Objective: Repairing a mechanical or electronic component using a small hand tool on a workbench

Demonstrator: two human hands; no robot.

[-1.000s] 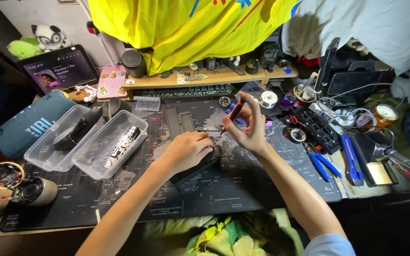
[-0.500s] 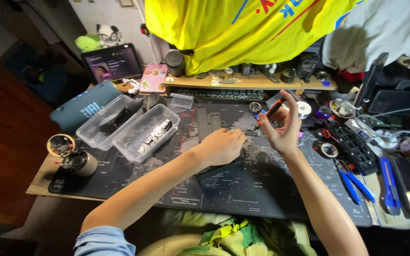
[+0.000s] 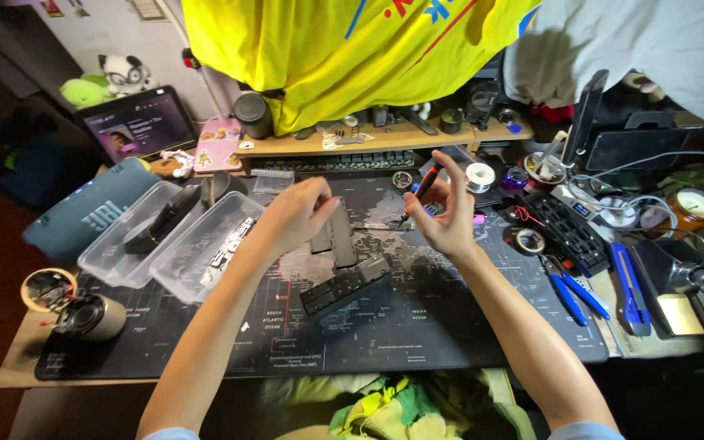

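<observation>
— While our left hand [image 3: 299, 213] hovers, fingers curled and holding nothing, over the dark slabs [image 3: 332, 236] on the mat [image 3: 417, 326], what sits left of it?
— Two clear tubs [image 3: 169, 236]. Further right, our right hand [image 3: 446, 216] pinches a red-handled screwdriver [image 3: 424, 186], tip down.

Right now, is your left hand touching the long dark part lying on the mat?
Apart: the head view shows the left hand raised, with mat visible before the long dark part.
</observation>
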